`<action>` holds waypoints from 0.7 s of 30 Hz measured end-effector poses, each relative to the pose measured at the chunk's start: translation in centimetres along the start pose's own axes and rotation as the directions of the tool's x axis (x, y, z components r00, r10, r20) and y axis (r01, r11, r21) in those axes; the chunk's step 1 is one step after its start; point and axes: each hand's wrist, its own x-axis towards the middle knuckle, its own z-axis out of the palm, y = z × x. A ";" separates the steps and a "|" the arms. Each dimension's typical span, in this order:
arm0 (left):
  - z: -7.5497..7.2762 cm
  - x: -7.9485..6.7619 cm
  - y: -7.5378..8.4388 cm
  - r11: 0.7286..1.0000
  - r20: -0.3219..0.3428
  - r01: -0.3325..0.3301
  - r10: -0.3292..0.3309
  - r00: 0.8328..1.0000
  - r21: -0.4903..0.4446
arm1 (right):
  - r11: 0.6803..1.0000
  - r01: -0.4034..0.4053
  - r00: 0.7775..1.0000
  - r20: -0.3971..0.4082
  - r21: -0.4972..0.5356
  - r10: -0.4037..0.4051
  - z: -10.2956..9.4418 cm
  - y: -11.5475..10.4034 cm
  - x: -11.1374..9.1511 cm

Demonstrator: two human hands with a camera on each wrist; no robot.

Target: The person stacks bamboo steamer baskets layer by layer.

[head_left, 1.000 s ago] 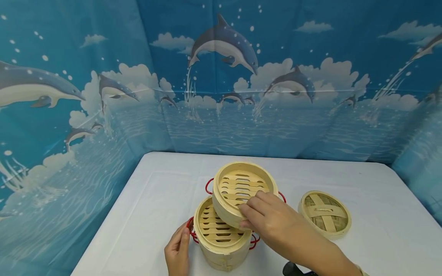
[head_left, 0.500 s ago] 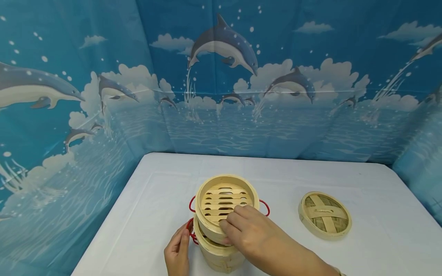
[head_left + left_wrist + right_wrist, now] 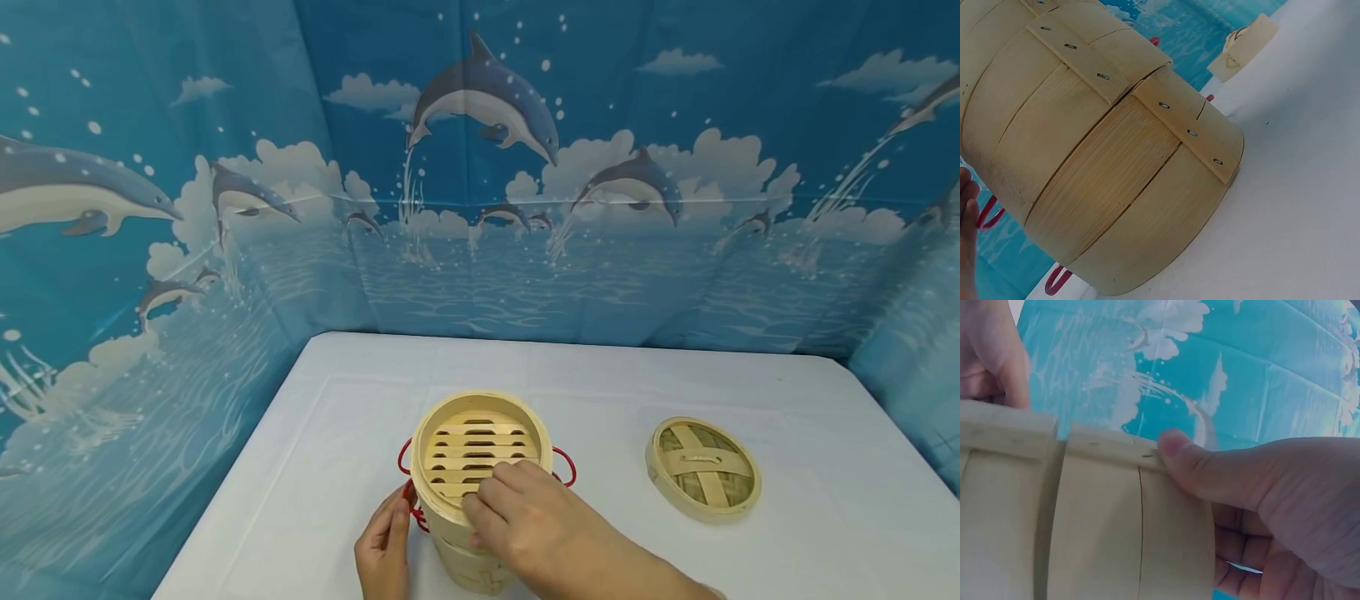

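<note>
An upper bamboo steamer basket (image 3: 446, 518) with a slatted floor sits over a lower bamboo steamer basket (image 3: 480, 573). My right hand (image 3: 540, 521) grips the upper one's near wall, fingers inside and thumb outside. In the right wrist view, a dark gap shows between the upper basket (image 3: 1104, 519) and the lower basket (image 3: 1000, 506). My left hand (image 3: 384, 546) pinches a red handle (image 3: 410, 493) on the stack's left side. Another red handle (image 3: 567, 467) sticks out at the right. The left wrist view shows the lower basket's stapled wall (image 3: 1116, 194) upright on the table.
A woven bamboo lid (image 3: 703, 468) with a crossed strap lies on the white table (image 3: 330, 433), right of the stack. Blue dolphin-print curtains (image 3: 480, 275) stand behind and beside the table.
My right hand has brought the upper basket left, toward me and down, from overlapping the lower one's back right to lining up over it. My left hand has stayed in place.
</note>
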 end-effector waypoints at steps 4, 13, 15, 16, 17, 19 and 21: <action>0.0 0.0 -0.2 1.000 -0.020 0.025 -0.025 1.000 0.009 | 1.000 0.006 1.000 -0.006 -0.031 -0.006 0.5 -0.3 0.0; -0.1 0.0 -0.3 0.999 -0.021 0.032 -0.032 0.999 -0.003 | 0.999 -0.006 1.000 -0.004 -0.043 0.006 0.6 -0.5 -0.2; -0.1 0.0 -0.3 0.999 -0.018 0.033 -0.033 0.999 -0.004 | 0.999 -0.009 1.000 -0.007 -0.041 0.009 0.6 -0.6 -0.1; -0.1 0.0 -0.3 0.999 -0.017 0.033 -0.033 0.999 -0.005 | 0.999 -0.010 1.000 -0.008 -0.039 0.009 0.6 -0.6 -0.1; -0.1 0.0 -0.3 0.999 -0.018 0.034 -0.034 0.999 -0.002 | 0.999 -0.009 1.000 -0.007 -0.037 0.009 0.6 -0.6 -0.1; 0.0 0.0 -0.2 0.999 -0.022 0.039 -0.038 0.999 0.012 | 0.999 -0.010 1.000 -0.006 -0.034 0.010 0.6 -0.6 -0.2; 0.0 0.0 -0.1 0.999 -0.024 0.042 -0.041 0.999 0.022 | 1.000 -0.014 1.000 -0.002 -0.027 0.014 0.5 -0.6 -0.2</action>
